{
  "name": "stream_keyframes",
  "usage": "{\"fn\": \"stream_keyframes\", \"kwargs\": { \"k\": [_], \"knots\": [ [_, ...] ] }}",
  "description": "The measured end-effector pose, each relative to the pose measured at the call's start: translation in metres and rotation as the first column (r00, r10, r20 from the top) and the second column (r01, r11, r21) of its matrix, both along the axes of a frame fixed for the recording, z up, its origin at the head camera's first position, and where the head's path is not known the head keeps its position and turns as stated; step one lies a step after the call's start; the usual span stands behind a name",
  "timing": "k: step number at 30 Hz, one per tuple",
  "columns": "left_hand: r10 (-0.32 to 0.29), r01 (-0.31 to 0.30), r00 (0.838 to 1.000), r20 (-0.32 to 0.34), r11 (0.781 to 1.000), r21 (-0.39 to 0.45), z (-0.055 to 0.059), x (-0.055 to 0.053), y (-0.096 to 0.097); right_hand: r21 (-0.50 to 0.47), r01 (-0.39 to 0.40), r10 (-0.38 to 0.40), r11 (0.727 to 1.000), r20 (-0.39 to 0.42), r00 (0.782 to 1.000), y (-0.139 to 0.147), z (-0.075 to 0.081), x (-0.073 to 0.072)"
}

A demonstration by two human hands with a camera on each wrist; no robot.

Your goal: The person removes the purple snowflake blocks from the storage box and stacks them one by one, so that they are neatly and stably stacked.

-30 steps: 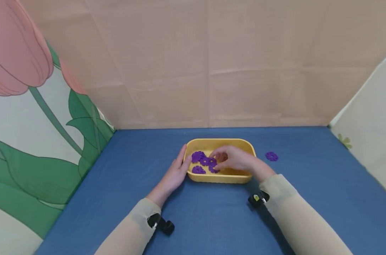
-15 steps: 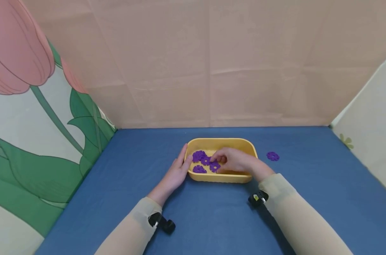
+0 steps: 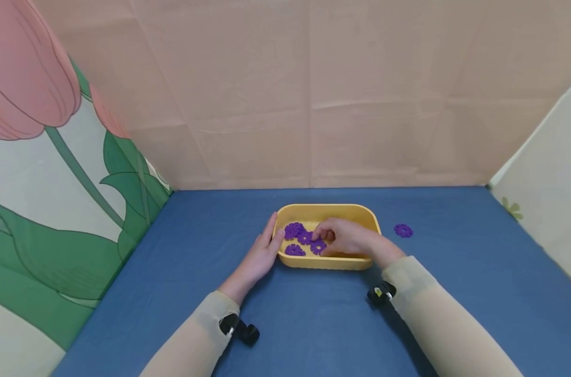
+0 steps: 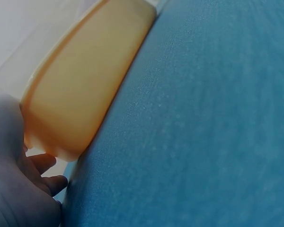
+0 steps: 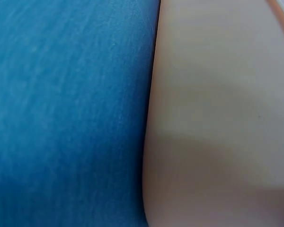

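Observation:
A yellow plastic tray with rounded corners sits on the blue table, holding several purple flower-shaped discs in its left half. My left hand grips the tray's left end, thumb over the rim and the other fingers along the outside. In the left wrist view, fingertips show beside the tray's outer wall. Reaching in over the right side, my right hand pinches one purple flower disc between thumb and bent forefinger. Only the tray's outside wall and the cloth appear in the right wrist view.
A single purple flower disc lies on the blue cloth to the right of the tray. A beige wall covering rises behind the table, with patterned panels at both sides.
Over the last second my right fingers have closed in on one disc and shifted it slightly, partly separating it from its neighbours. The left hand keeps its grip on the tray.

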State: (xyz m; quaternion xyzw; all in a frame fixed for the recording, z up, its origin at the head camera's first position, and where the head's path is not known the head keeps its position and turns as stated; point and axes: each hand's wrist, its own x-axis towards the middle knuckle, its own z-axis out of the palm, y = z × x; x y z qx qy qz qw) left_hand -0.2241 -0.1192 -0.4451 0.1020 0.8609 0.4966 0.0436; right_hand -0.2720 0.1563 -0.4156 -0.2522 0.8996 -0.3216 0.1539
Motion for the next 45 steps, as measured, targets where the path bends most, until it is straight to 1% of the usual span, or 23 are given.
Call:
{"fn": "stream_keyframes", "kwargs": {
  "k": [9, 17, 23, 27, 35, 45],
  "knots": [
    [0.002, -0.002, 1.000, 0.001, 1.000, -0.006, 0.0011, 0.0003, 0.0004, 0.000, 0.032, -0.032, 0.999, 0.011, 0.999, -0.0005, -0.0004, 0.0000],
    [0.005, -0.005, 1.000, -0.001, 1.000, -0.004, -0.0022, 0.0007, 0.0008, 0.001, 0.034, -0.034, 0.999, 0.027, 0.999, 0.0005, -0.0026, 0.0000],
    [-0.002, 0.002, 1.000, -0.010, 1.000, 0.002, -0.0046, -0.0001, 0.0003, -0.006, 0.028, -0.028, 1.000, 0.013, 1.000, 0.0011, -0.0044, 0.0007],
    [-0.004, 0.004, 1.000, 0.000, 1.000, -0.001, -0.0047, -0.0007, 0.0002, -0.003, 0.039, -0.039, 0.999, 0.008, 0.999, 0.0006, -0.0036, 0.0022],
    [-0.005, 0.005, 1.000, -0.001, 1.000, 0.006, -0.0051, -0.0019, 0.0001, 0.023, 0.051, -0.050, 0.998, -0.025, 0.998, -0.0004, -0.0042, 0.0019],
    [-0.009, 0.009, 1.000, 0.001, 1.000, 0.009, -0.0048, -0.0014, 0.0000, 0.027, 0.027, -0.026, 0.999, -0.040, 0.999, 0.0003, -0.0037, 0.0025]
  ]
}}
